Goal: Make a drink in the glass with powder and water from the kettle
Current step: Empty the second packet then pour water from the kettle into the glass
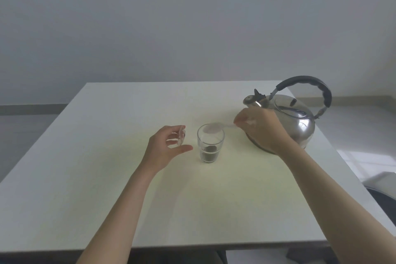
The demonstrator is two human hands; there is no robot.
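Note:
A clear glass (210, 143) stands upright in the middle of the white table (90, 156), with dark powder at its bottom. My right hand (260, 129) pinches the handle of a pale, blurred spoon (214, 127) whose bowl hangs over the glass's rim. My left hand (166, 148) hovers just left of the glass, fingers curled around a small clear object (181, 135) that I cannot identify. A shiny steel kettle (297, 122) with a black handle sits at the right, partly behind my right hand, its spout pointing left.
The table's right edge runs close behind the kettle. A dark chair part (383, 201) shows beyond the right edge. A plain grey wall stands behind the table.

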